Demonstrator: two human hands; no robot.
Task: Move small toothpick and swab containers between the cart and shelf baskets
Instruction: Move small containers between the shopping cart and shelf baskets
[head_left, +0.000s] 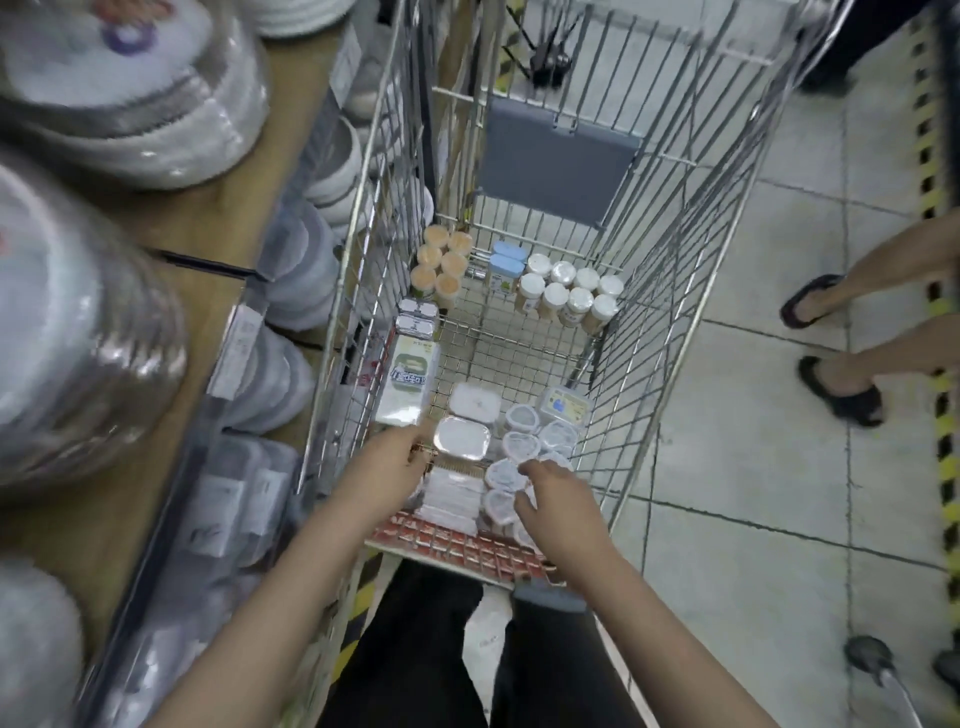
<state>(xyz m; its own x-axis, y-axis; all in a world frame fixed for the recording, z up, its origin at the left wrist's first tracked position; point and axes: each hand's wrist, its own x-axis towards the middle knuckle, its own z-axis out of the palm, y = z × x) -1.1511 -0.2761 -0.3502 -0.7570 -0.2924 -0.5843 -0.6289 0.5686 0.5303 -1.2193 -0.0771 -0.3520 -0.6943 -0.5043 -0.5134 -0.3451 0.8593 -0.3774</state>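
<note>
Both hands reach into the wire cart (670, 291) at lower centre. Right hand (558, 501) curls its fingers on round white-lidded containers (511, 467). Left hand (389, 465), beside a rectangular box (462, 439), has an unclear grip.

**A shop aisle**

This is a shop. A wire shopping cart (519, 218) stands on a tiled floor (753, 467) beside a wooden shelf (208, 218) with price labels (241, 332) along its edge, stocked with wrapped stacks of disposable plates (130, 93).
</note>
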